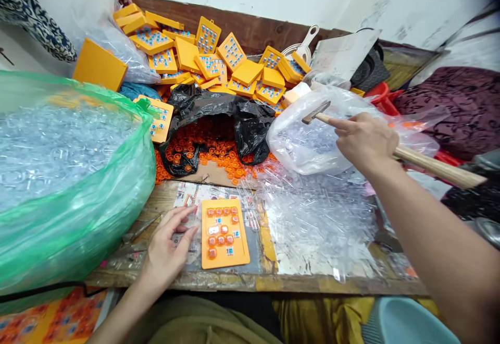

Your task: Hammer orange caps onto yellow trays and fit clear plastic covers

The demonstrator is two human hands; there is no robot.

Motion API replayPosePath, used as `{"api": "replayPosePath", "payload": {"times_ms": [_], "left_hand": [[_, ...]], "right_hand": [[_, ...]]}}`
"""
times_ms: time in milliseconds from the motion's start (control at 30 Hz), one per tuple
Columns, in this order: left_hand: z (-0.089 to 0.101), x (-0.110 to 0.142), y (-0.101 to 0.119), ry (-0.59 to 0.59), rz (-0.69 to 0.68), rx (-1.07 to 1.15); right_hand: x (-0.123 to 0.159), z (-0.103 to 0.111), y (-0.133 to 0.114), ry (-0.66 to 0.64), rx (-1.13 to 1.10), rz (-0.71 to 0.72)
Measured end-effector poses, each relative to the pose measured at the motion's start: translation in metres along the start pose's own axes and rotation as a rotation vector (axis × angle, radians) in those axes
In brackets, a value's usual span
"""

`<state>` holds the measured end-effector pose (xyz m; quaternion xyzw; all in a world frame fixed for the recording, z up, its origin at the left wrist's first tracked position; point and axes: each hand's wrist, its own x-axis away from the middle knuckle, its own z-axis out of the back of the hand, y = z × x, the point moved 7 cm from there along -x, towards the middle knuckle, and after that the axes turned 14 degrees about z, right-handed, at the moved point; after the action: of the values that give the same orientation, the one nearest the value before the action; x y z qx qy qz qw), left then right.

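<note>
A yellow plastic panel (224,258) lies flat on the bench in front of me. Orange clear caps (221,240) cover many of its spots, and a few small blue-and-white squares show uncapped. Just left of the panel, my left hand (172,237) has its fingers apart and holds nothing. My right hand (365,138) is raised at the right with its fingers wrapped round the wooden handle of a hammer (437,167). The hammer's metal head points left, above a white plastic bag (291,135).
A black bag (250,120) spills orange caps behind the panel. Clear thin plastic pieces (316,203) lie heaped at the right. A large green bag (128,198) of clear parts stands at the left. More yellow panels (187,54) are piled at the back. A light-blue tub (414,323) sits below the bench.
</note>
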<state>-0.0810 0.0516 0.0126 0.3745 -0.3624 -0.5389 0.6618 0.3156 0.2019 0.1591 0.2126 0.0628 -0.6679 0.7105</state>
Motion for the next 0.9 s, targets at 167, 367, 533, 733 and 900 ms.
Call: {"api": "replayPosePath", "payload": {"times_ms": [167, 367, 533, 733, 900], "left_hand": [[-0.001, 0.001, -0.014, -0.039, 0.167, 0.06], [-0.014, 0.003, -0.017, -0.132, 0.299, 0.064], [-0.021, 0.007, -0.008, -0.152, 0.222, -0.034], [-0.04, 0.017, 0.003, -0.248, 0.349, 0.292], [-0.057, 0.018, 0.017, -0.267, 0.553, 0.783]], "right_hand": [[-0.009, -0.007, -0.001, -0.011, -0.015, 0.0], [0.052, 0.038, -0.083, 0.193, -0.295, 0.245], [0.157, 0.027, -0.19, 0.098, -0.636, 0.486], [0.216, -0.001, -0.222, 0.146, -0.668, 0.239], [0.219, -0.007, -0.214, 0.152, -0.759, 0.221]]}}
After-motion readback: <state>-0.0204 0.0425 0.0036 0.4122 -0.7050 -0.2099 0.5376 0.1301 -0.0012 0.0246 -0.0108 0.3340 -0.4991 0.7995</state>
